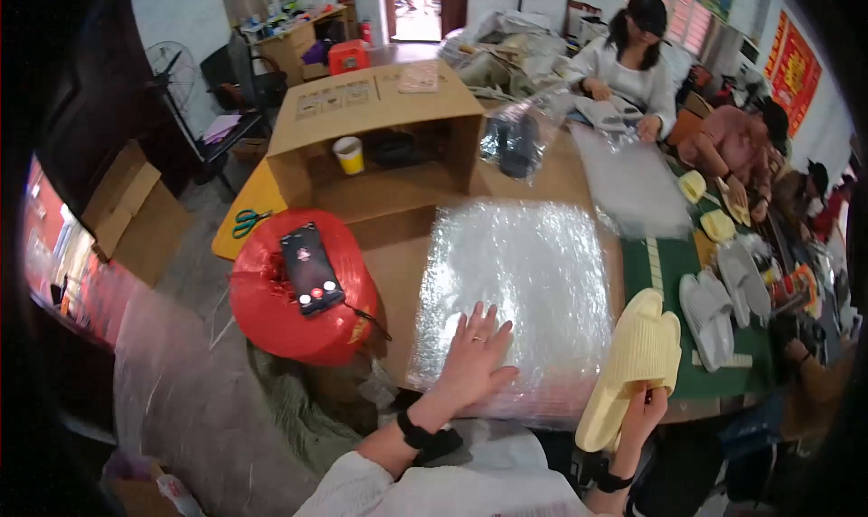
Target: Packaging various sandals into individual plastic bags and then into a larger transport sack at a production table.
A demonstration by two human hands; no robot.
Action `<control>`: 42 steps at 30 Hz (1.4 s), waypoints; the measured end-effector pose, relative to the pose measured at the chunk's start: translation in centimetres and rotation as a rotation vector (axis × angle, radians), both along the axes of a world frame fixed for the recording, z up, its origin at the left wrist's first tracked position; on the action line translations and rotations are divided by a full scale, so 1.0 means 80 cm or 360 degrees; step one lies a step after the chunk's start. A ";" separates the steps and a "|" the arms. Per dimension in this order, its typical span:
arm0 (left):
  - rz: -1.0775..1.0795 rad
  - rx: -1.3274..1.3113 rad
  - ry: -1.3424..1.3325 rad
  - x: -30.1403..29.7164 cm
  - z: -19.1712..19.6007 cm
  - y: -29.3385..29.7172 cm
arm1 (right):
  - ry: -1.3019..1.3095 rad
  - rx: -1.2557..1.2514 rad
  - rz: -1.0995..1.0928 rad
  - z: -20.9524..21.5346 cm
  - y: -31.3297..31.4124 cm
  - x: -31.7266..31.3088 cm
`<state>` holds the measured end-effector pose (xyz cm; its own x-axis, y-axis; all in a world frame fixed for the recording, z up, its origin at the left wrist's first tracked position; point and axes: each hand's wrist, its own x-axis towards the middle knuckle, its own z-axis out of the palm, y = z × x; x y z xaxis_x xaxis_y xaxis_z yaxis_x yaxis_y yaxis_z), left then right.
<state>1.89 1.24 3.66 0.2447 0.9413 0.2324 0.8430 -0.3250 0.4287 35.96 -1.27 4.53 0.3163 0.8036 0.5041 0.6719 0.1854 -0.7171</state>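
A stack of clear plastic bags [533, 255] lies flat on the table before me. My left hand [475, 359] rests on its near part, palm down with the fingers spread. At the table's right edge my right hand [644, 415] grips pale yellow slippers [640, 345] with ribbed uppers, which seem to be a pair laid together. Its fingers are partly hidden inside the foot opening. Beyond them, on the green surface, sit grey slippers [705, 320] and another grey pair [743, 284].
Left of the bags, a phone [310, 268] lies on a red plastic roll [258, 286], near green-handled scissors [248, 222]. An open cardboard box [294, 123] holds a yellow-and-white cup [348, 155]. Across the table a person [624, 74] handles light slippers [608, 112]; others sit at the right.
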 end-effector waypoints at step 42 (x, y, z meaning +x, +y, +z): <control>0.0302 -0.0386 -0.0774 0.028 0.033 0.051 | -0.0881 -0.0118 0.1041 0.062 -0.051 -0.037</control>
